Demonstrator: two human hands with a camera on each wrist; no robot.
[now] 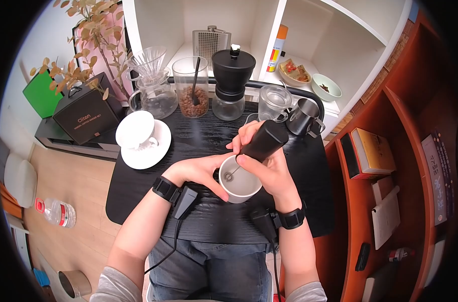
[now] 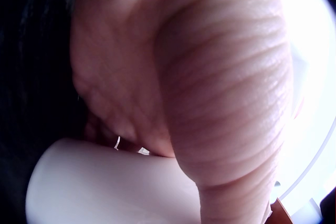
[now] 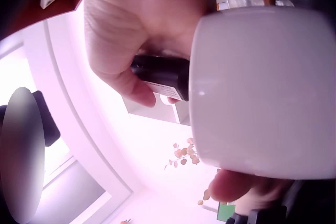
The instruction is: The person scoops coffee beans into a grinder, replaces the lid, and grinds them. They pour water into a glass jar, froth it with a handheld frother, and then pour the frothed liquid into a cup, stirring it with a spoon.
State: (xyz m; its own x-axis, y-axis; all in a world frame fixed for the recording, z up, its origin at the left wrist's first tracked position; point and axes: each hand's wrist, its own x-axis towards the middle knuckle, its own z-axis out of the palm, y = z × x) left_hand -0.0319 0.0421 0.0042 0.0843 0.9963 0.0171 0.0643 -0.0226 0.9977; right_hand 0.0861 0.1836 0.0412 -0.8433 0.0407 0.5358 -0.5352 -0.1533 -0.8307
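Observation:
A plain white cup (image 1: pixel 245 185) stands near the front middle of the black table in the head view. My left hand (image 1: pixel 202 170) grips its left side, thumb toward me. In the left wrist view that thumb overlaps the white cup wall (image 2: pixel 113 187). Above the cup, my right hand (image 1: pixel 273 172) holds a black handheld milk frother (image 1: pixel 265 141) tilted, with its coil whisk (image 1: pixel 229 177) inside the cup. The right wrist view shows the black frother body (image 3: pixel 163 74) in the right fingers beside the cup wall (image 3: pixel 262 92).
Behind the hands stand a glass dripper on a server (image 1: pixel 156 98), a glass of brown beans (image 1: pixel 193 104), a black grinder (image 1: pixel 233 70), a glass cup (image 1: pixel 273 103) and a steel pitcher (image 1: pixel 302 118). At left, another white cup (image 1: pixel 133 130) rests on a saucer (image 1: pixel 156 153).

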